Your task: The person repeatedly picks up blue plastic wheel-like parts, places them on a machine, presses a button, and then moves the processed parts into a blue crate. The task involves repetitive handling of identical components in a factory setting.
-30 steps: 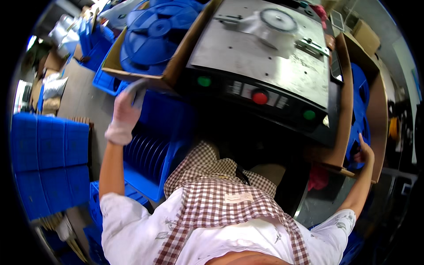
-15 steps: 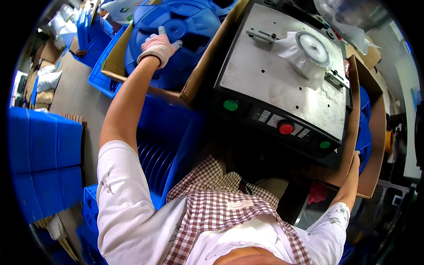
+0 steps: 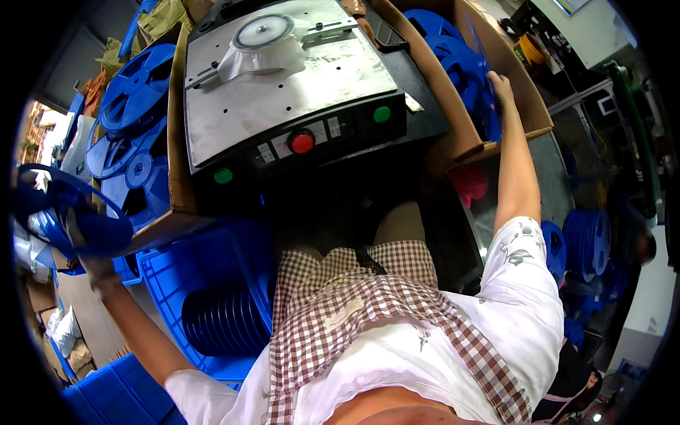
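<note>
At the far left my left hand (image 3: 86, 237), gloved, is closed on a blue reel disc (image 3: 117, 225), tilted and blurred; the dark edge of the picture hides part of it. On the right my right hand (image 3: 502, 88) grips the rim of another blue reel disc (image 3: 484, 53), which stands nearly edge-on in a cardboard box (image 3: 528, 85). Several more blue discs (image 3: 453, 60) lie in that box. Between my arms stands a machine with a metal top plate (image 3: 297, 106); a round clear-rimmed fixture (image 3: 263, 32) sits on it, wrapped in white film.
Left of the machine, a cardboard box (image 3: 178, 134) holds several blue reel discs (image 3: 138, 92). Below it a blue crate (image 3: 159, 273) contains a row of dark discs (image 3: 223, 319). The machine's front has a red button (image 3: 301, 142) and two green ones. A person (image 3: 577, 386) is at the lower right.
My view has swung to the right. My left hand has left the box with a blue disc and moved out to the left. My right hand has raised a disc in the right box.
</note>
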Available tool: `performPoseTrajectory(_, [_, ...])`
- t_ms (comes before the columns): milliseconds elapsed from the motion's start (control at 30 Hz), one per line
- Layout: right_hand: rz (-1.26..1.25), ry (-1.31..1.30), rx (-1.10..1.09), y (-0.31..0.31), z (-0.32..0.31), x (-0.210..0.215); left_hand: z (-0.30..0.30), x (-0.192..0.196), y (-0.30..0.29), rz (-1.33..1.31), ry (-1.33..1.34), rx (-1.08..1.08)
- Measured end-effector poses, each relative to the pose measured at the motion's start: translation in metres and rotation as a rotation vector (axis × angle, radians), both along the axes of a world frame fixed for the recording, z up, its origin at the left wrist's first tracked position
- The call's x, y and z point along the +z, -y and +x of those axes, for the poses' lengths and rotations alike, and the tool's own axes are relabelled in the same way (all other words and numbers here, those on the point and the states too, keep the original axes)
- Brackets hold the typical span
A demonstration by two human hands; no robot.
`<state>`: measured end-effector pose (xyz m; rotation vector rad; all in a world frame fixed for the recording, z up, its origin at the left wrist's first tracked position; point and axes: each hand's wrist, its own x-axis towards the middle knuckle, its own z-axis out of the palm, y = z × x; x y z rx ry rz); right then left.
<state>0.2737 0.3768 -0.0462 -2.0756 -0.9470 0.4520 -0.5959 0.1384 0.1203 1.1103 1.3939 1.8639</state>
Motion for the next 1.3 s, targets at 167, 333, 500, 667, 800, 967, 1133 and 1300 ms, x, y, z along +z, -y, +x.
performPoseTrajectory(167, [0.501,-0.413,0.462,0.132,-0.159,0.116,0.141,-0.019,0.105,0.203,0.240,-0.253])
performPoseTrajectory(333, [0.590,-0.474,0.793,0.261,-0.306,0.125,0.277,-0.062,0.095,0.212,0.431,-0.594])
performPoseTrajectory(500, [0.546,-0.503,1.076,0.282,-0.376,0.113,0.323,-0.074,0.097,0.219,0.453,-0.677])
performPoseTrajectory(667, [0.590,-0.598,1.061,0.284,-0.383,0.118,0.335,-0.078,0.094,0.213,0.420,-0.711])
performPoseTrajectory(800, [0.588,-0.499,1.040,0.281,-0.380,0.112,0.339,-0.078,0.091,0.225,0.401,-0.733])
performPoseTrajectory(967, [0.548,-0.517,1.027,0.281,-0.382,0.108,0.343,-0.077,0.089,0.229,0.383,-0.743])
performPoseTrajectory(1133, [0.530,-0.524,1.051,0.280,-0.381,0.108,0.343,-0.077,0.088,0.229,0.368,-0.734])
performPoseTrajectory(1300, [0.529,-0.620,1.071,0.279,-0.383,0.106,0.348,-0.080,0.086,0.234,0.347,-0.705])
